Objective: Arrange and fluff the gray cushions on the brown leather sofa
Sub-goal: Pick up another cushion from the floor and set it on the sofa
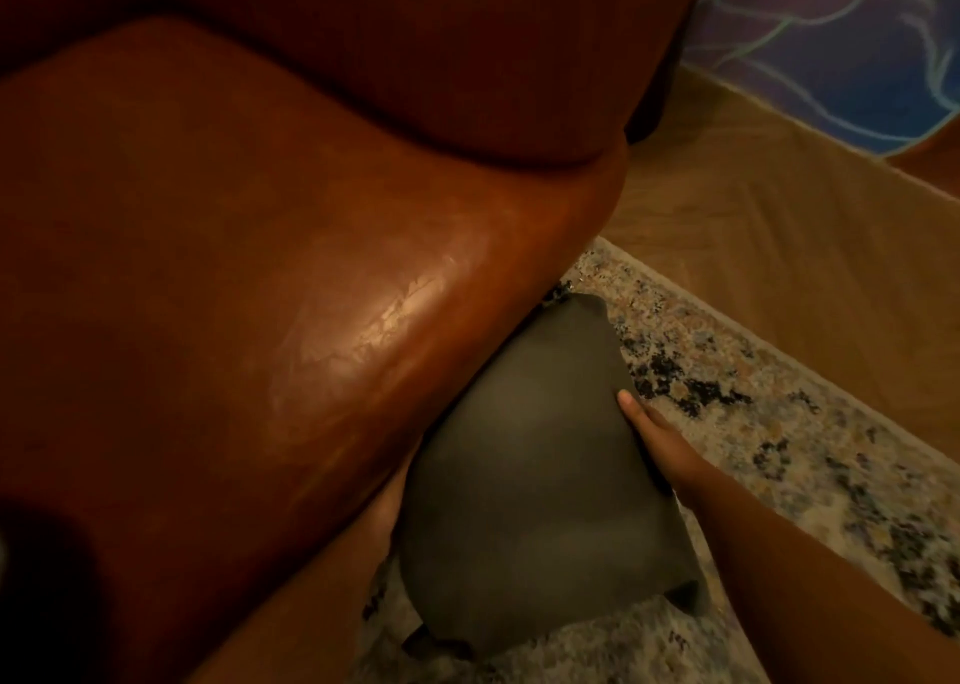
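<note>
Cushion gripped between both hands beside sofa.

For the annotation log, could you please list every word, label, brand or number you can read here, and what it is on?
None: no readable text anywhere in this view.
The sofa and the cushion show no tag or label.
The rug bears only a speckled pattern.
The purple cloth at top right bears only pale wavy lines, not letters.
</note>
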A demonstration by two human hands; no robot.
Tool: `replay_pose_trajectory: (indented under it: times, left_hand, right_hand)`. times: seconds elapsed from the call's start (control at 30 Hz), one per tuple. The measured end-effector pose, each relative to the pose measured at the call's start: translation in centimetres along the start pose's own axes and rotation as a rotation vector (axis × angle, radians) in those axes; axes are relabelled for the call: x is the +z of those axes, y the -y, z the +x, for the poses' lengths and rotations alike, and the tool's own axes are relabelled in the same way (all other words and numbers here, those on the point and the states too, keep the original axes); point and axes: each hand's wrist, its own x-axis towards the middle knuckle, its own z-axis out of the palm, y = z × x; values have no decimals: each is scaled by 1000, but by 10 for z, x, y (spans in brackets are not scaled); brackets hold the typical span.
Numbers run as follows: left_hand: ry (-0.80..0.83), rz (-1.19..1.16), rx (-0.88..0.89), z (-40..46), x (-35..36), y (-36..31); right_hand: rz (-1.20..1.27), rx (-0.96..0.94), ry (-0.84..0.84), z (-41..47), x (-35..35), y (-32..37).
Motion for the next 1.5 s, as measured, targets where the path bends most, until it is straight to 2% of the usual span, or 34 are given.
replay_pose_trajectory:
  times: [0.2,0.27,0.37,0.43,0.63,0.83,1.03,1.17,1.4,1.5]
  left_hand:
    - [151,-101,-233,13,-8,9]
    - [167,-108,-256,-7,0,6]
    - [91,-25,-256,-59,15,-1]
    - [130,-21,-266,-97,25,-4]
    - [227,-51,-175,-179,48,-40]
    - [267,-34,-17,-249,48,-122]
    - [247,-78,66,-292,2,-198]
    - [123,-120,139,-327,-46,-250]
    - [-70,-270,327,-399,-167,-344]
    - [-95,-356,406,-417,-230,-370]
  right_hand:
    - [167,29,74,-13,-9,-13]
    - [194,58,67,-37,-19,-20]
    - [196,121,17,-85,-43,-35]
    - [211,147,-30,-123,-62,-40]
    - [201,122,-144,-231,-112,-5]
    - [236,31,-183,-293,-125,65]
    - [235,-108,-69,-342,-89,156]
    - [186,-209,-37,-366,-50,225]
    - [23,-439,36,-413,62,365]
    - [-46,-545,141,-428,120,424]
